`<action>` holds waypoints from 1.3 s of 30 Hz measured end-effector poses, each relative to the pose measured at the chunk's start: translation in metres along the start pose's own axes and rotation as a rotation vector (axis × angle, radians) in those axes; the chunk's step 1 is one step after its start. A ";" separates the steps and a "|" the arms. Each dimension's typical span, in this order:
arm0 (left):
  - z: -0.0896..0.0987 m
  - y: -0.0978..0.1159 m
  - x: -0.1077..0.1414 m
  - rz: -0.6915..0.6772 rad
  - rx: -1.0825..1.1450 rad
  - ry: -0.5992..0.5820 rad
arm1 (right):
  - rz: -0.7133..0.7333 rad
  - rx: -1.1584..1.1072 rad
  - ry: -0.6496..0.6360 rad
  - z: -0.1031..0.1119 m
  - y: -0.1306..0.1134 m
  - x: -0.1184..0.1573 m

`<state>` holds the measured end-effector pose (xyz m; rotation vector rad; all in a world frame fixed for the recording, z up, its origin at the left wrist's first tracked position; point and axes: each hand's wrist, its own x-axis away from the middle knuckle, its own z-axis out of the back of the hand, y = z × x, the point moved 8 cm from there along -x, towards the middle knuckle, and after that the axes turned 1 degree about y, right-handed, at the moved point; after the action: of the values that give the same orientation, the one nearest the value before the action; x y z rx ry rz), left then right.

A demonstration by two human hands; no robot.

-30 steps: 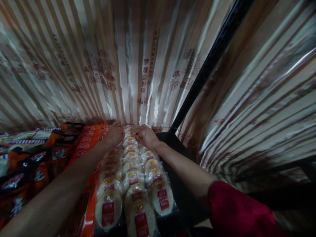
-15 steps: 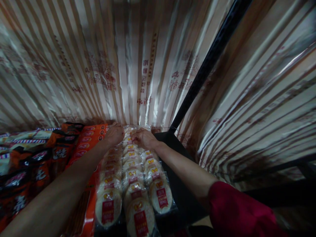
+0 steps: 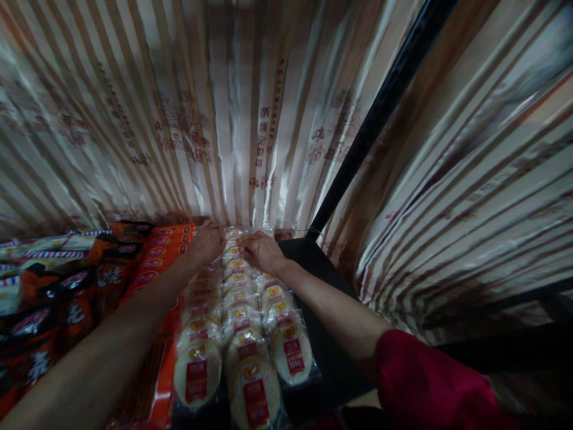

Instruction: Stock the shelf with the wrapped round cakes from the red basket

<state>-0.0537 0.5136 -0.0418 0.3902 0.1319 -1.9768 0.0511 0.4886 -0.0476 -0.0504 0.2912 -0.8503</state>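
Observation:
Three rows of clear packets of round, pale flat cakes with red labels lie overlapping on a black shelf (image 3: 308,334). The middle row (image 3: 242,310) stretches farthest toward me; a left row (image 3: 197,364) and a right row (image 3: 286,334) flank it. At the back end of the rows, my left hand (image 3: 207,243) is closed, its fingers curled at the left edge of a middle-row packet. Opposite it, my right hand (image 3: 263,251) pinches at the same back packets from the right. The fingertips are partly hidden and dim.
A large orange package (image 3: 156,263) of brown sticks lies left of the cakes. Farther left are black-and-orange bags (image 3: 76,304) and pale striped bags (image 3: 54,254). A printed, pleated curtain (image 3: 242,119) hangs behind. A black post (image 3: 371,113) rises at the shelf's back corner.
Both hands stay at the back of the middle row. My right hand has shifted very slightly to the right; the packets look almost unmoved.

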 end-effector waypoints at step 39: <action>0.003 0.021 0.014 -0.048 -0.068 -0.139 | 0.065 0.021 0.129 0.017 -0.014 0.018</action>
<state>-0.0407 0.4916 -0.0421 0.2067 0.1198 -2.0339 0.0568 0.4651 -0.0331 0.0334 0.4030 -0.7928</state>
